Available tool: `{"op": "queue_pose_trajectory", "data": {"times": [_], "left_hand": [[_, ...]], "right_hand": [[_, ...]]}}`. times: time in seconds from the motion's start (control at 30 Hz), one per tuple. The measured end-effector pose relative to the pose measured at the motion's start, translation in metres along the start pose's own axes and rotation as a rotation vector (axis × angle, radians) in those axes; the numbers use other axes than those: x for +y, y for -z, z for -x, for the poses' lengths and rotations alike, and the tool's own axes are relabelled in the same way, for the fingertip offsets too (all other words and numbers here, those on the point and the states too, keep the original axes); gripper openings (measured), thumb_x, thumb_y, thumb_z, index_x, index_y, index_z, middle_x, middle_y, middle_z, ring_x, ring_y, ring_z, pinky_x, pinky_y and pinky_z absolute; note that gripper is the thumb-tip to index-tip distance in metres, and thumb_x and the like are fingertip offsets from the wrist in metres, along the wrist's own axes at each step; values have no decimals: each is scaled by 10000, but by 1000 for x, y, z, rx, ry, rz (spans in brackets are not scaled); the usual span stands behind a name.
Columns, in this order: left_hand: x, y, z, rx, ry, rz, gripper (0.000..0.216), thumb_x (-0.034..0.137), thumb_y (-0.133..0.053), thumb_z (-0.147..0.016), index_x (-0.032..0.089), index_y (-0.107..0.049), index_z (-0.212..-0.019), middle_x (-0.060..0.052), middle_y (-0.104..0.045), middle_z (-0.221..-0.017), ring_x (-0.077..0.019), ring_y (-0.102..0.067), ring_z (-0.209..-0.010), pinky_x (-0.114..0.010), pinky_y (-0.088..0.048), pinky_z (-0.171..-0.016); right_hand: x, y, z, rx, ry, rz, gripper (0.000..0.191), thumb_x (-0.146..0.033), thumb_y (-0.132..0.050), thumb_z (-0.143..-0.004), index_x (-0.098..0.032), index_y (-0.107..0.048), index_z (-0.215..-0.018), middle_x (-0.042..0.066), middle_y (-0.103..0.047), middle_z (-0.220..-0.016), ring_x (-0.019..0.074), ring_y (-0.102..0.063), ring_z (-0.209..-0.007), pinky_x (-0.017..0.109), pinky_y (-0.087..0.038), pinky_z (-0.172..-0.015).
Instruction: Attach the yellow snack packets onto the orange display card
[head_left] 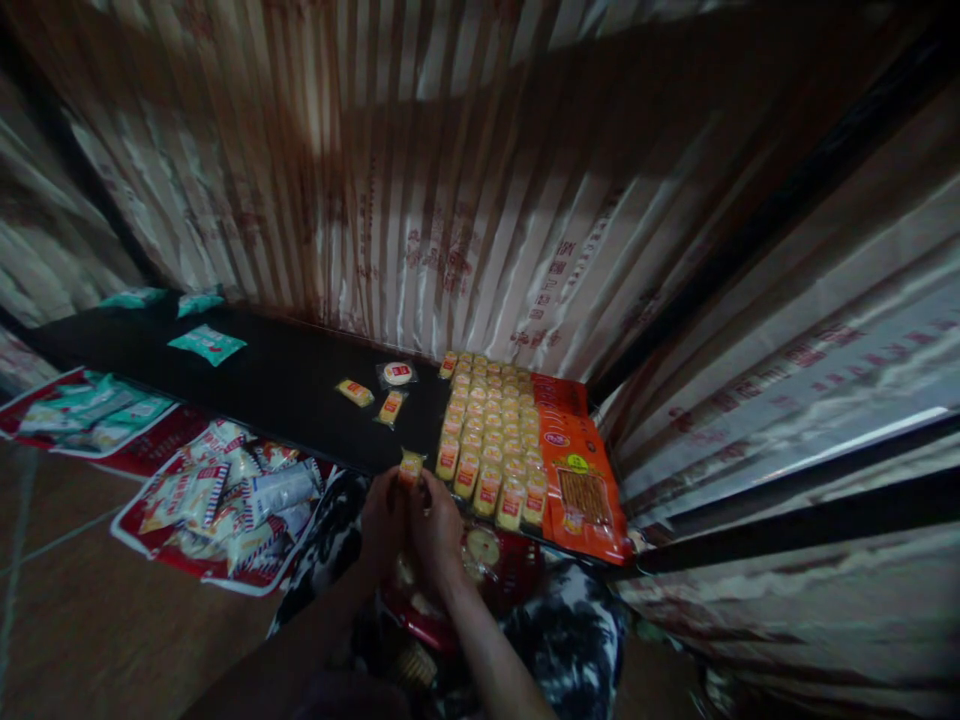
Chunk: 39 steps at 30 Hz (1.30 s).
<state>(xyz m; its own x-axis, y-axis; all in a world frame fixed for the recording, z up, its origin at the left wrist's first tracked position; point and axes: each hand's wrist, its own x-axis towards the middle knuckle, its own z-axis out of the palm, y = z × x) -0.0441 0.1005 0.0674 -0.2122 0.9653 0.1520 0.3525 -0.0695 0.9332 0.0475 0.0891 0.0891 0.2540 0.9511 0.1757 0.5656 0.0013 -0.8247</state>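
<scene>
Both my hands meet at the front edge of a dark shelf (285,385). My left hand (384,520) and my right hand (439,525) pinch one small yellow snack packet (410,466) between their fingertips, just left of a tidy block of several rows of the same yellow packets (491,440). That block lies on an orange printed bag (581,480). Below my hands, on my lap, sits a red bag of snacks (487,575) with round biscuits showing.
Three loose packets (379,390) lie on the shelf left of the block, and teal packets (206,343) lie farther left. Red-edged bags of wrapped snacks (225,500) rest on the brown floor at left. Striped plastic sheeting (480,180) walls in the back and right.
</scene>
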Motion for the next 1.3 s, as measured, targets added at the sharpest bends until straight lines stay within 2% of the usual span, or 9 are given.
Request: {"op": "queue_pose_trajectory", "data": {"times": [0.37, 0.63, 0.87, 1.13, 1.3], "left_hand": [[-11, -13, -23, 44, -93, -67, 272, 254, -442, -845, 180, -579, -1067, -98, -644, -1066, -202, -600, -1016, -393, -472, -925], [-23, -19, -35, 11, -183, -94, 326, 249, -496, -808, 171, -556, -1119, -103, -637, -1083, -219, -589, -1037, -416, -471, -927], [-16, -21, -49, -12, -181, -79, 375, 260, -533, -787, 168, -542, -1150, -106, -632, -1086, -228, -593, -1029, -422, -459, -950], [-9, -29, -67, -53, -176, -134, 377, 237, -480, -801, 157, -527, -1166, -124, -606, -1168, -233, -553, -1110, -426, -421, -999], [-4, -37, -84, -83, -139, -160, 394, 252, -475, -798, 146, -524, -1175, -132, -588, -1204, -236, -526, -1154, -412, -399, -1026]], "right_hand": [[-7, -4, -19, -42, 33, -5, 396, -221, -372, -861, -168, -560, -1205, 105, -645, -1127, 187, -605, -1012, 320, -448, -906], [-14, 0, -31, -115, -8, 43, 404, -271, -393, -872, -144, -529, -1231, 121, -636, -1144, 199, -597, -1043, 324, -439, -916], [-24, 0, -46, -142, -15, 57, 405, -270, -406, -866, -125, -522, -1226, 134, -625, -1156, 211, -588, -1061, 332, -429, -934], [-30, 1, -68, -133, 65, 25, 289, -223, -428, -850, -158, -587, -1083, 97, -653, -1037, 188, -600, -965, 310, -443, -890], [-26, -2, -82, -139, 16, 35, 306, -242, -419, -866, -133, -571, -1108, 117, -650, -1025, 192, -612, -936, 306, -460, -849]]}}
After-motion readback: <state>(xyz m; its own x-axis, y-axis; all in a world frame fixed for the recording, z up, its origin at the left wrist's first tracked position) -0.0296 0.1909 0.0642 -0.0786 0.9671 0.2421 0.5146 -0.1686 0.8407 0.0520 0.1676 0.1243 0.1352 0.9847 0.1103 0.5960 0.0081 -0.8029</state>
